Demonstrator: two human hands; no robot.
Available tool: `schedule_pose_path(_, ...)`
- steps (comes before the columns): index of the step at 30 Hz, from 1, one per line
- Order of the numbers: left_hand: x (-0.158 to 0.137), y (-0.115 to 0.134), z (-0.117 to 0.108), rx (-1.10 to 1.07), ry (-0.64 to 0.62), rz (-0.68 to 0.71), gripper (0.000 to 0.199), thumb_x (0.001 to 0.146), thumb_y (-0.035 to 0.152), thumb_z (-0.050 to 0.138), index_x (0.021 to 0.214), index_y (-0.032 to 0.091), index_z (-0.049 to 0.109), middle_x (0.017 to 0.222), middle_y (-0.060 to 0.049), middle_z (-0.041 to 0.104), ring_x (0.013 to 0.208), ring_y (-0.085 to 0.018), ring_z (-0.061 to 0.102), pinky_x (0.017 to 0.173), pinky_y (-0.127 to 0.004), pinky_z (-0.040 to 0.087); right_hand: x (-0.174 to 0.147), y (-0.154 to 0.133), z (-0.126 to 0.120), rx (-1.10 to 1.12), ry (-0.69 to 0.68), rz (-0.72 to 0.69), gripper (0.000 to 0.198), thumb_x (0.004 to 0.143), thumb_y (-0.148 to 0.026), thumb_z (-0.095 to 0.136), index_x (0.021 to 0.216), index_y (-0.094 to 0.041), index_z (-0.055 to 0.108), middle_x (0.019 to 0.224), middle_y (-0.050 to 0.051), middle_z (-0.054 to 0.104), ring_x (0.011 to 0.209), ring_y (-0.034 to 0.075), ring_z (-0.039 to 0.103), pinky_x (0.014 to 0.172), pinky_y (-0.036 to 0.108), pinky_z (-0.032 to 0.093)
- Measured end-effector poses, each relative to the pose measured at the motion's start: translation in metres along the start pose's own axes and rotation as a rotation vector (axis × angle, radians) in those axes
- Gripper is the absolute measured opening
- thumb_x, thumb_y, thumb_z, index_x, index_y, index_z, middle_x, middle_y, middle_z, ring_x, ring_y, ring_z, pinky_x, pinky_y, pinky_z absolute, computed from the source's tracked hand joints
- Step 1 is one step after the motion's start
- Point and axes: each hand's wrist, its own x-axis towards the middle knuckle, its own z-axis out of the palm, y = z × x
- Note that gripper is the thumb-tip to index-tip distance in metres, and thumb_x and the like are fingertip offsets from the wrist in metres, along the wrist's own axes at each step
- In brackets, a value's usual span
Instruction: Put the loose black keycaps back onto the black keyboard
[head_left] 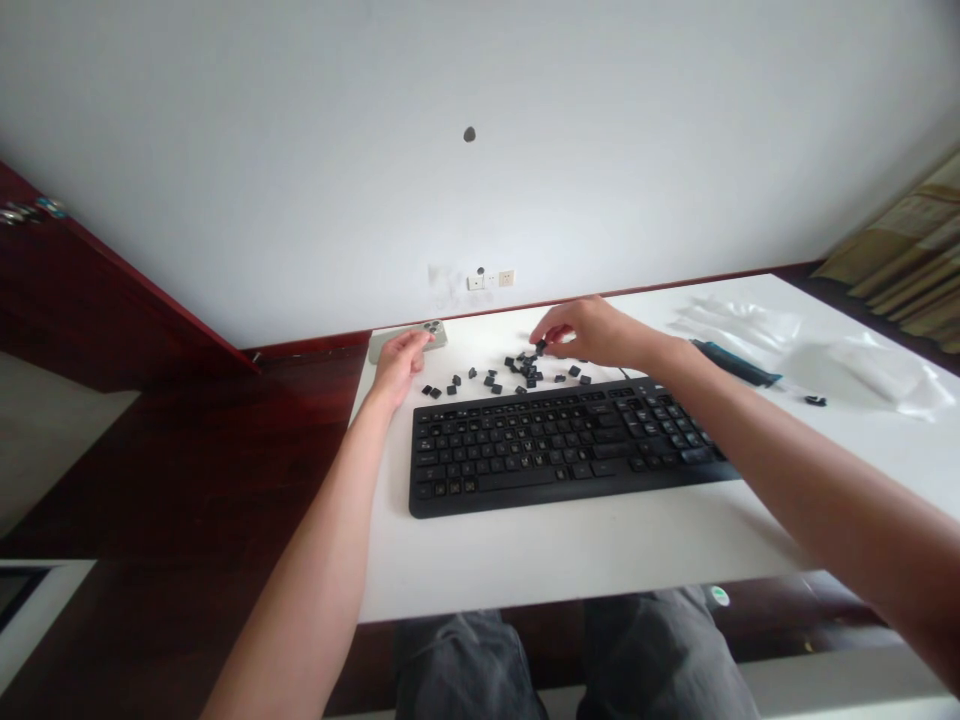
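Note:
A black keyboard (517, 450) lies on the white table, with several key positions bare of caps. Behind it is a scattered pile of loose black keycaps (527, 368). My right hand (589, 330) reaches over the pile from the right, thumb and fingers pinched on one keycap (541, 346). At the table's left side, my left hand (401, 365) rests beside the pile with its fingers curled closed; whatever is in them, if anything, is hidden. Just behind that hand lies a phone (436, 334) with its camera lenses up, partly covered by the hand.
On the right of the white table (600, 540) lie crumpled clear plastic bags (870, 375), a dark teal tube-shaped item (735, 362) and a small black piece (815, 401). A wall with sockets (491, 280) stands behind the table. My legs are under the front edge.

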Motion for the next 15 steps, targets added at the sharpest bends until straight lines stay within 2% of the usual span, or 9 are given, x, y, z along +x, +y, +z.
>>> schedule_pose_path(2,0.001,-0.001,-0.001,0.006,-0.002,0.011,0.027,0.076,0.039,0.083,0.082,0.015,0.073,0.049,0.011,0.028,0.045,-0.006,0.023,0.048,-0.025,0.018,-0.026,0.01,-0.003,0.058,-0.048,-0.013,0.025,0.088,-0.032,0.07,0.107,-0.022,0.083,0.103,0.007,0.083,0.092,0.022,0.077,0.086,0.036,0.061)
schedule_pose_path(7,0.002,-0.003,-0.003,0.025,-0.001,0.014,0.028,0.075,0.039,0.085,0.084,0.014,0.074,0.05,0.011,0.03,0.045,-0.005,0.024,0.047,-0.024,0.017,-0.072,0.035,-0.005,0.31,-0.148,0.128,0.033,0.08,-0.049,0.084,0.101,-0.023,0.082,0.102,0.006,0.084,0.094,0.026,0.079,0.087,0.039,0.064)
schedule_pose_path(9,0.002,-0.003,-0.003,0.03,0.007,0.013,0.029,0.074,0.039,0.086,0.083,0.015,0.073,0.05,0.012,0.029,0.045,-0.005,0.024,0.048,-0.024,0.018,-0.079,0.036,-0.004,0.336,-0.176,0.136,0.034,0.078,-0.051,0.086,0.099,-0.023,0.082,0.101,0.006,0.084,0.093,0.026,0.079,0.086,0.039,0.064)
schedule_pose_path(15,0.002,0.0,-0.001,0.064,0.02,-0.001,0.026,0.073,0.036,0.084,0.083,0.015,0.073,0.049,0.012,0.028,0.044,-0.005,0.023,0.047,-0.023,0.018,-0.084,0.017,-0.001,0.299,-0.283,0.047,0.031,0.083,-0.046,0.082,0.103,-0.023,0.083,0.099,0.004,0.084,0.09,0.023,0.079,0.083,0.034,0.063)
